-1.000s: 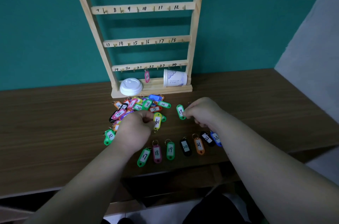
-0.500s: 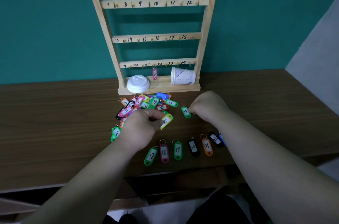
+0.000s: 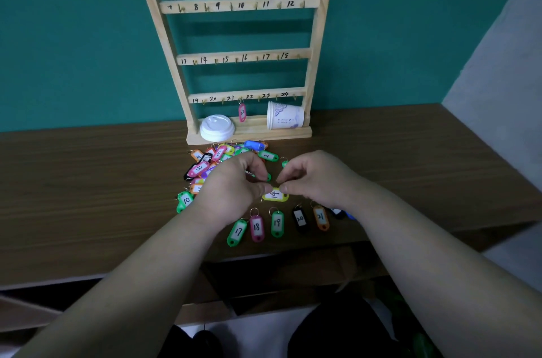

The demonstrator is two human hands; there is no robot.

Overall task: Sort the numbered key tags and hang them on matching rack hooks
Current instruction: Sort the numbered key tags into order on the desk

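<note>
A yellow key tag marked 14 [image 3: 275,195] sits just above the table, between my two hands. My left hand [image 3: 234,190] pinches its left end with the thumb, and my right hand [image 3: 313,179] pinches its right end. A pile of coloured tags [image 3: 215,159] lies behind my left hand, with green tag 10 [image 3: 184,200] at its near left. A sorted row lies in front: 17 [image 3: 237,231], 18 [image 3: 257,227], 19 [image 3: 277,222], 20 [image 3: 299,220], 21 [image 3: 321,217]. The wooden rack [image 3: 243,57] carries numbered hooks 7 to 24, and one pink tag [image 3: 242,113] hangs on its bottom bar.
A white cup lid [image 3: 217,127] and a paper cup [image 3: 284,116] lying on its side rest on the rack's base. A green tag [image 3: 284,164] peeks out behind my right hand. The brown table [image 3: 88,187] ends in a near edge just below the tag row.
My left hand has brought yellow tag 14 toward the middle, and my right hand has come over to take its other end. The green tag my right hand held now lies behind it.
</note>
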